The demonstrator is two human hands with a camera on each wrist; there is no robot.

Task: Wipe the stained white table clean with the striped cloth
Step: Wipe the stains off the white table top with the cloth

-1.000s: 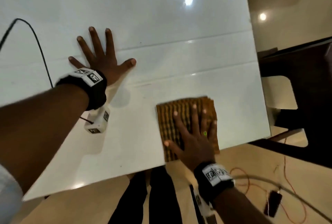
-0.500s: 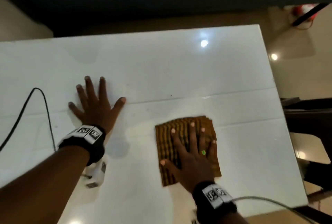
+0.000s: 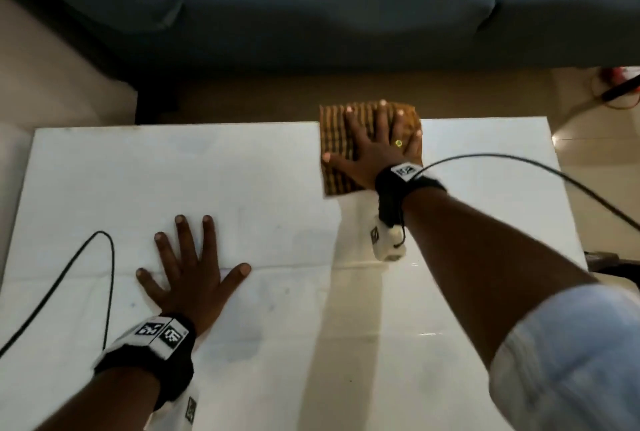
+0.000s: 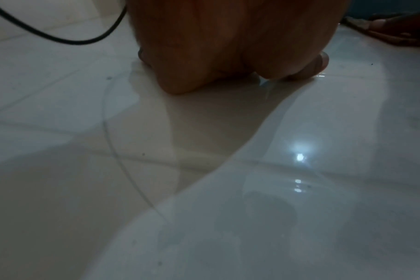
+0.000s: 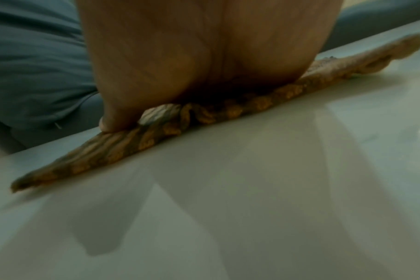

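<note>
The striped cloth (image 3: 349,150) lies folded flat at the far edge of the white tabletop (image 3: 277,188), its far strip overhanging that edge. The right hand (image 3: 375,150) presses it down, palm flat and fingers spread straight, gripping nothing. The left hand (image 3: 188,275) rests flat on bare tabletop, well apart, fingers splayed. Faint grey smudges (image 3: 242,344) mark the near surface. A blue sofa (image 3: 311,5) stands beyond.

Folded orange-brown striped cloth (image 3: 337,150) flat at the glossy white table's (image 3: 263,188) far edge, slightly overhanging.
</note>
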